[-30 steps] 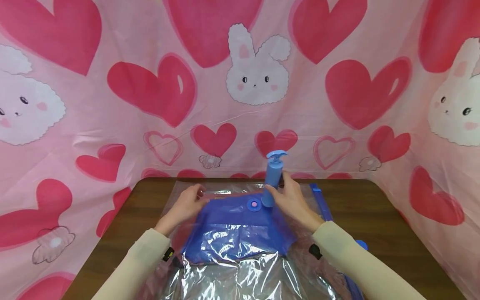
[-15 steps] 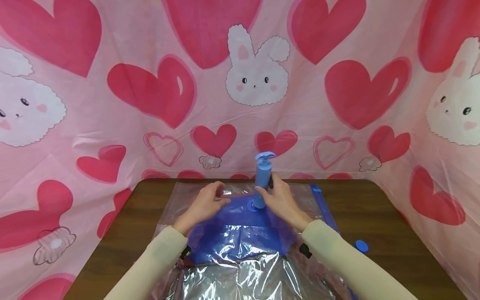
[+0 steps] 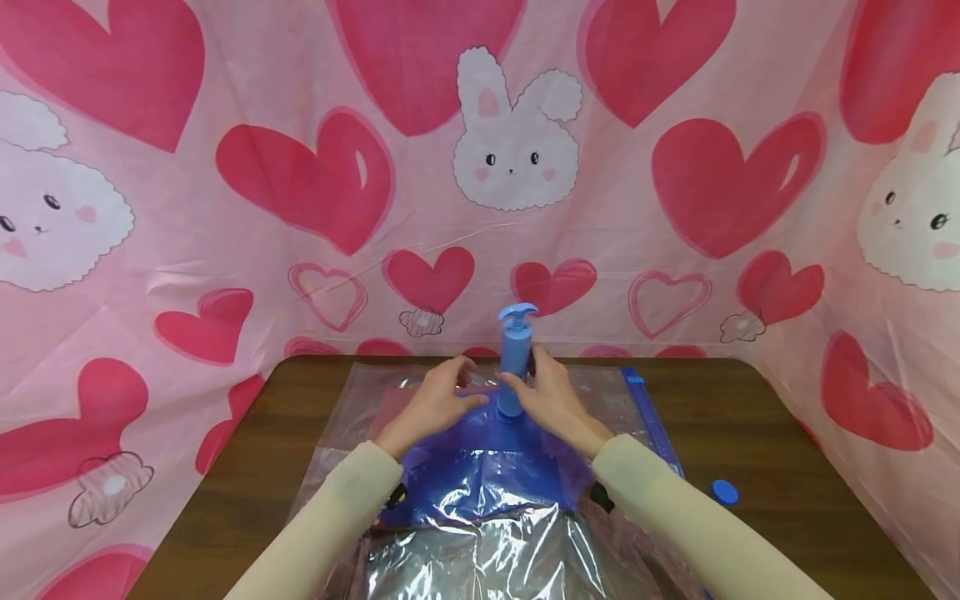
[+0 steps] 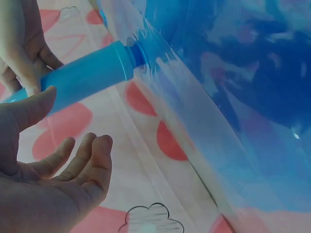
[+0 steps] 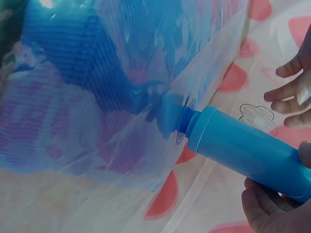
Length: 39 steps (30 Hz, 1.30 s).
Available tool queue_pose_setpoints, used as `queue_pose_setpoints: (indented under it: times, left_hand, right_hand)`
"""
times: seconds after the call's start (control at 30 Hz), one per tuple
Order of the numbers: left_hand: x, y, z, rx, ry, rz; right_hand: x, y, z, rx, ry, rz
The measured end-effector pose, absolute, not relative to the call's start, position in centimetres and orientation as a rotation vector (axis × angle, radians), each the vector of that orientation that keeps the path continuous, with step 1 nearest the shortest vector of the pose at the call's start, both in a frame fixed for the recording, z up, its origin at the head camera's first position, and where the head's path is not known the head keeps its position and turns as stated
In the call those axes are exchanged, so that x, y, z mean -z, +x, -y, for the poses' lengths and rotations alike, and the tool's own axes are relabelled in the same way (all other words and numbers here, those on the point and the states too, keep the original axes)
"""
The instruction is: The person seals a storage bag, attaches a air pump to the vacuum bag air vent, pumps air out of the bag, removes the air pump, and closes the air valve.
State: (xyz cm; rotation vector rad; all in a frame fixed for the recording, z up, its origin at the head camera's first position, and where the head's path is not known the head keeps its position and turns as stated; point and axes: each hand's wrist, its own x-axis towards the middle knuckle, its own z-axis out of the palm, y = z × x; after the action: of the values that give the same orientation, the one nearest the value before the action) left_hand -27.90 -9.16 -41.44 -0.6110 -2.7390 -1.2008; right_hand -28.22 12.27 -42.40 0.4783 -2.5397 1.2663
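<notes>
A blue hand pump (image 3: 516,354) with a T-shaped handle stands upright, its base on the round blue valve (image 3: 506,417) of a clear plastic storage bag (image 3: 480,558). My right hand (image 3: 551,392) grips the pump's barrel from the right side. My left hand (image 3: 438,400) hovers just left of it, fingers loosely bent and thumb pointing at the barrel. Under the shiny film lies folded blue cloth (image 3: 480,475); its ribbed weave shows in the right wrist view. The pump's narrow nozzle (image 5: 187,120) meets the bag's film there.
A round blue cap (image 3: 725,492) lies on the brown wooden table (image 3: 757,433) to the right. Along the bag's right edge runs a blue zip strip (image 3: 656,425) with a slider (image 3: 633,379) near its far end. A pink heart-and-rabbit cloth (image 3: 517,250) hangs behind.
My right hand has carried the pump leftward from beside the valve onto it. My left hand has moved right, from the bag's left side toward the pump.
</notes>
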Motion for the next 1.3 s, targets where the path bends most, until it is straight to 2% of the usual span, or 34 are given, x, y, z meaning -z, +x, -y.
queue_pose_setpoints:
  times: [0.53, 0.93, 1.3]
  left_hand:
    - [42.5, -29.0, 6.4, 1.276, -0.676, 2.673]
    - [43.9, -30.2, 5.1, 1.297, -0.609, 2.650]
    - [43.8, -30.0, 4.5, 1.343, -0.582, 2.685]
  right_hand:
    - [42.5, -28.6, -12.0, -1.262, 0.481, 2.556]
    - [42.3, -28.8, -12.2, -1.237, 0.515, 2.573]
    - [38.3, -28.8, -13.5, -1.296, 0.700, 2.551]
